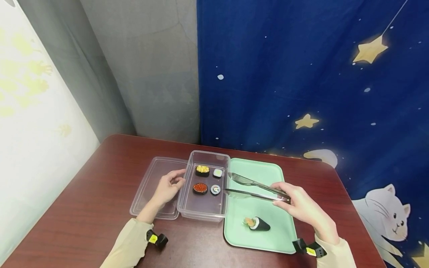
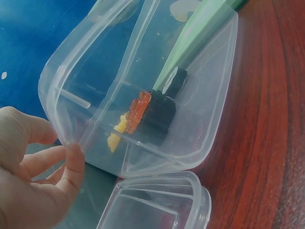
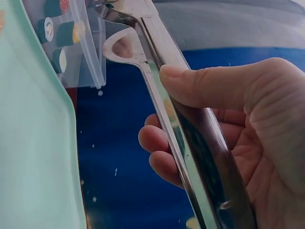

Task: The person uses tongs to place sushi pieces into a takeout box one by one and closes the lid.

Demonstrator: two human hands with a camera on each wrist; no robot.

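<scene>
My right hand grips metal tongs, thumb on one arm and fingers on the other. The tongs' tips stand apart with nothing between them, by the right wall of a clear plastic container. With its fingertips my left hand touches the container's left side near the rim. Inside lie a yellow-topped sushi piece, a red roe sushi piece and two small sushi rolls. On the green tray, below the tongs in the head view, lies a cone-shaped hand roll.
A clear lid lies on the table left of the container, partly behind my left hand. The tray stands against the container's right side. Behind the dark red wooden table hang a grey curtain and a blue curtain.
</scene>
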